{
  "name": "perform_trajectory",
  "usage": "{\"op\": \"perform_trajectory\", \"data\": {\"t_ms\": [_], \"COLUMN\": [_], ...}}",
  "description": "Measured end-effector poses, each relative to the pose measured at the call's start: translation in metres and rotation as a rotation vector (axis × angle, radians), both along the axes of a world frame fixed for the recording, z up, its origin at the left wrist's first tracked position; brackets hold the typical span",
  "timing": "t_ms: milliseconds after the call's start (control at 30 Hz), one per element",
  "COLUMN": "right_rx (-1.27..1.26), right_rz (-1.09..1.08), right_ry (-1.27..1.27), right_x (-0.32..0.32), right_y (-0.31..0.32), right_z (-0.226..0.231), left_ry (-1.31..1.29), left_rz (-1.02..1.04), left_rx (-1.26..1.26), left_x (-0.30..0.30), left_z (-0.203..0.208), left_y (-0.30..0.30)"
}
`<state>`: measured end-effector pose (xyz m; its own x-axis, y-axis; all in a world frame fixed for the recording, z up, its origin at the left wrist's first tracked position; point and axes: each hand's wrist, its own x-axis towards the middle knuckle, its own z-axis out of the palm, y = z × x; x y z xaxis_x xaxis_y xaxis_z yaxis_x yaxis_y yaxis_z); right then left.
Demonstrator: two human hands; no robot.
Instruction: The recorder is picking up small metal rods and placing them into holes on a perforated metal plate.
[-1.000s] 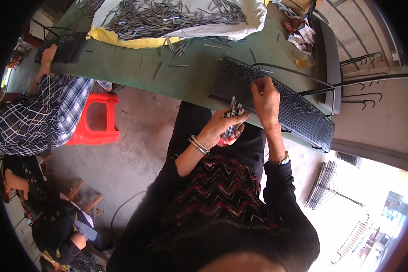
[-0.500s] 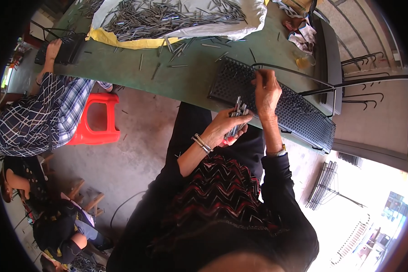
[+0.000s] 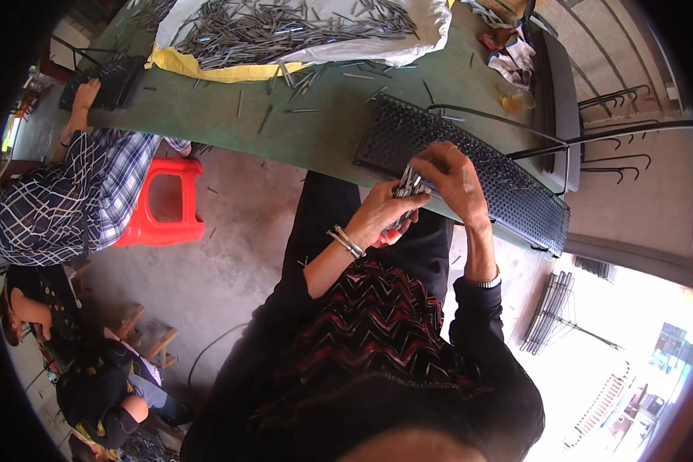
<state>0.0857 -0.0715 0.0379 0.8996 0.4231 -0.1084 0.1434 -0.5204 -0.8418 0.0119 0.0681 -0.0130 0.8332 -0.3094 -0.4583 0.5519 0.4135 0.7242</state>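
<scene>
A green table crosses the upper frame. At centre, the left hand grips a bundle of metal pins; the right hand pinches, seemingly, one pin over the black perforated panel.

One head-worn fisheye view, looking steeply down from above the wearer's own chest, close over both hands, facing the green bench; edges bend and darken, probably hiding the surroundings.
</scene>
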Motion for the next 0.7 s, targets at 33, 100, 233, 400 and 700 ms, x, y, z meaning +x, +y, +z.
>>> {"op": "perform_trajectory", "data": {"t_ms": [33, 100, 233, 400, 700], "right_rx": [-0.001, 0.004, 0.037, 0.081, 0.199], "right_rz": [-0.004, 0.019, -0.026, -0.187, -0.326], "right_ry": [-0.001, 0.012, 0.155, 0.021, 0.057], "right_x": [-0.001, -0.003, -0.006, -0.008, -0.002], "right_y": [-0.002, -0.006, -0.006, -0.004, -0.005], "right_z": [0.000, -0.001, 0.004, -0.008, -0.015], "left_ry": [-0.014, -0.046, -0.074, -0.048, 0.034], "left_rz": [-0.017, -0.026, -0.038, -0.063, -0.084], "left_rx": [0.032, 0.055, 0.087, 0.013, -0.100], "left_x": [0.000, 0.001, 0.002, 0.012, 0.019], "left_z": [-0.001, 0.001, -0.004, 0.002, 0.004], "left_y": [-0.001, -0.003, -0.007, -0.002, -0.004]}}
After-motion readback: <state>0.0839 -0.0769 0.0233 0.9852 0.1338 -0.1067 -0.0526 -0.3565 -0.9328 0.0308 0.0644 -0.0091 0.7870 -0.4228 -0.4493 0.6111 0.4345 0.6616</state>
